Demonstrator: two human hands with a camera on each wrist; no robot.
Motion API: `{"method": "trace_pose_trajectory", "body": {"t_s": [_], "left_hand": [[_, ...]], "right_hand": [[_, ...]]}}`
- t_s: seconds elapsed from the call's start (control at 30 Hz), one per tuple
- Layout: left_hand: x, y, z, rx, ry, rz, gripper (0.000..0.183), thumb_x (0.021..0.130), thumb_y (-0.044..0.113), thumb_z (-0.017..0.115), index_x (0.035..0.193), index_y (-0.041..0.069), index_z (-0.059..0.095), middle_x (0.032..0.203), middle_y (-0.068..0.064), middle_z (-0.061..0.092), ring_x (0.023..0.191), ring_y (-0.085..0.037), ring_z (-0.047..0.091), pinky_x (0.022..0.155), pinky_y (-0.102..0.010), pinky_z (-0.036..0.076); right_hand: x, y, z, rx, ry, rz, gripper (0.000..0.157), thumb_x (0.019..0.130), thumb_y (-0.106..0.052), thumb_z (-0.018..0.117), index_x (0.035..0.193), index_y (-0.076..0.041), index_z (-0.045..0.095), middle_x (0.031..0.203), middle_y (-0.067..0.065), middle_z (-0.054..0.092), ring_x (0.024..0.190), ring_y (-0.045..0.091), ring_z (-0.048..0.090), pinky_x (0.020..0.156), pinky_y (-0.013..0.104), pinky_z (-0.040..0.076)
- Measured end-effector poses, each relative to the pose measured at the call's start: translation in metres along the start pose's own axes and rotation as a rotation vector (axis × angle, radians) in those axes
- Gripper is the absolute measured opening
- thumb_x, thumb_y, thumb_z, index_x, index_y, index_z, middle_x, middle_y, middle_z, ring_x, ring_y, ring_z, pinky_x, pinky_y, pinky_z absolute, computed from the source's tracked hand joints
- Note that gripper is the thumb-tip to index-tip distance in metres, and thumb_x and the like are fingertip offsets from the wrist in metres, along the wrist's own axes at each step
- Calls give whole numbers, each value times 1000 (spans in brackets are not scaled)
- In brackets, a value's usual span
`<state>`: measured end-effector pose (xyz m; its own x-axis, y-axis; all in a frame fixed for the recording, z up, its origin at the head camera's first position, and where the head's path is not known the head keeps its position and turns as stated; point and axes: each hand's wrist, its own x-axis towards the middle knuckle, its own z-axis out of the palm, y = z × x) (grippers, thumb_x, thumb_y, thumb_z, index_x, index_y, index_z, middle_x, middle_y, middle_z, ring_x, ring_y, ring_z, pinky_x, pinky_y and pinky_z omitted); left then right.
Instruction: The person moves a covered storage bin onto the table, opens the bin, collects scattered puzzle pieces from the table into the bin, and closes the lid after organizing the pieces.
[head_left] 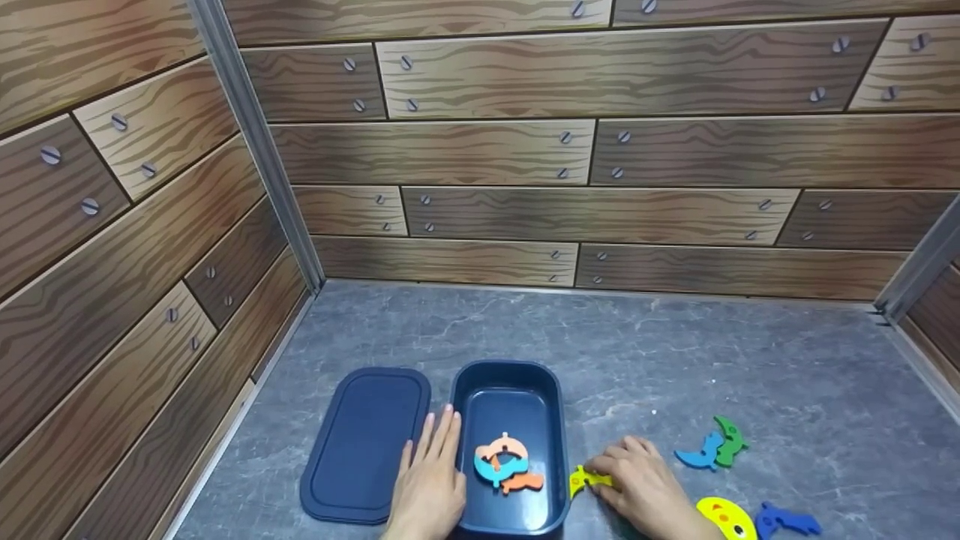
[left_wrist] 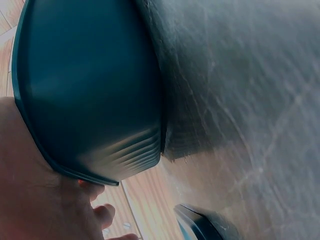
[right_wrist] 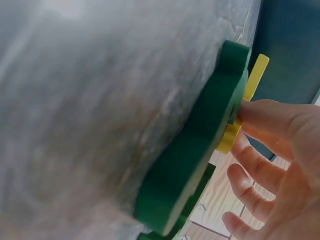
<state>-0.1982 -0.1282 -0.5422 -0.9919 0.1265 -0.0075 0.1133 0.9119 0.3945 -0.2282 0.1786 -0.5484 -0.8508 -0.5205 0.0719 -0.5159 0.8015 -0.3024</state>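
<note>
A dark blue box stands lengthwise in front of me, with a turquoise piece, a peach piece and an orange piece lying inside. My left hand rests along the box's left rim, its fingers straight. Just outside the right wall, my right hand pinches a small yellow shaped piece between thumb and fingers. In the right wrist view, that yellow piece shows beyond a thick green piece, which lies close to the thumb.
Left of the box lies a flat dark blue lid. To the right are a light blue piece, a green crescent piece, a yellow piece with a printed face and a dark blue piece. Wood-patterned walls surround the grey surface.
</note>
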Motion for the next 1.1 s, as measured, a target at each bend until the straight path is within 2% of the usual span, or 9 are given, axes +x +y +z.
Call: {"method": "trace_pose_trajectory", "body": {"t_s": [0.23,0.47,0.67,1.1], "left_hand": [[0,-1,1,-12,-4,-4,68,91,19,50,151,19,18,156,8,6,142,-21,2,109,-59,11],[1,0,1,-22,-7,-8,67,92,19,49,151,20,18,156,8,6,142,-21,2,109,-58,10],[1,0,0,-37,-9,-9,68,91,17,48,151,20,17,156,9,5,142,-21,2,109,-59,9],[0,0,-1,-32,-9,3,68,92,19,48,152,20,17,156,8,5,142,-22,2,109,-59,9]], "right_hand": [[-2,-1,-4,0,28,68,19,79,-25,72,98,-22,73,87,-15,61,79,8,44,74,40,39],[-6,-2,-9,-47,147,102,17,80,-26,72,98,-26,73,87,-18,57,77,6,42,69,33,36],[-9,-2,-12,-17,262,87,19,79,-23,74,98,-25,72,88,-18,59,82,6,45,72,32,39],[-11,-9,-26,37,349,138,24,77,-25,76,100,-29,71,87,-23,56,81,3,43,72,32,38]]}}
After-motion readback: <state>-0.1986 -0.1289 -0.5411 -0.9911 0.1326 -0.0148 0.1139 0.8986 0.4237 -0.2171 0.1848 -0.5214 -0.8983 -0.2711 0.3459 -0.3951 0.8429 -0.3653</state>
